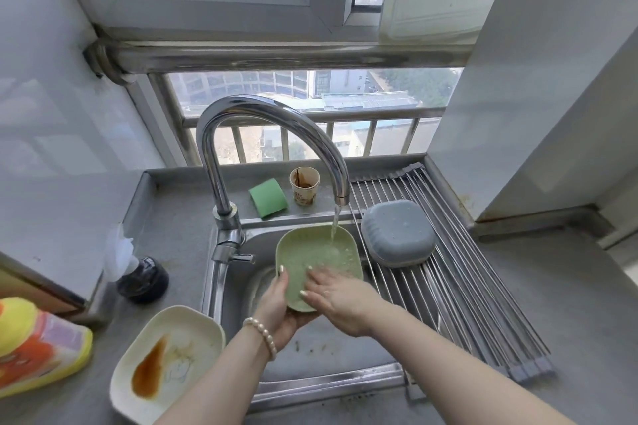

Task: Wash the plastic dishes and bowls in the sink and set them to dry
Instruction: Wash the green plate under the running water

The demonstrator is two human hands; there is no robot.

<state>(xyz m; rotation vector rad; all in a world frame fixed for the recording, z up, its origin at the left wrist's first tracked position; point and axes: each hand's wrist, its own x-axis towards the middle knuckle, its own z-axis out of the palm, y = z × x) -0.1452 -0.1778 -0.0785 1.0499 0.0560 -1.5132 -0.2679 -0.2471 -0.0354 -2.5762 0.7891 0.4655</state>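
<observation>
A green plastic dish (312, 250) is tilted over the sink (321, 352) under water running from the tap (272, 134). My left hand (276, 307) grips its lower left rim from beneath, thumb on the inside edge. Flat fingers of my right hand (333, 297) press on the wet inside of the dish. A blue-grey bowl (397, 238) lies upside down on the roll-up drying rack (466, 286) to the right. On the counter at the left front sits a cream dish (172, 355) with a brown sauce smear.
A green sponge (267, 198) and a stained paper cup (304, 185) stand on the ledge behind the sink. A dark bottle (143, 281) stands at the left, a yellow-orange bag (34, 345) at the far left edge. A window railing runs behind.
</observation>
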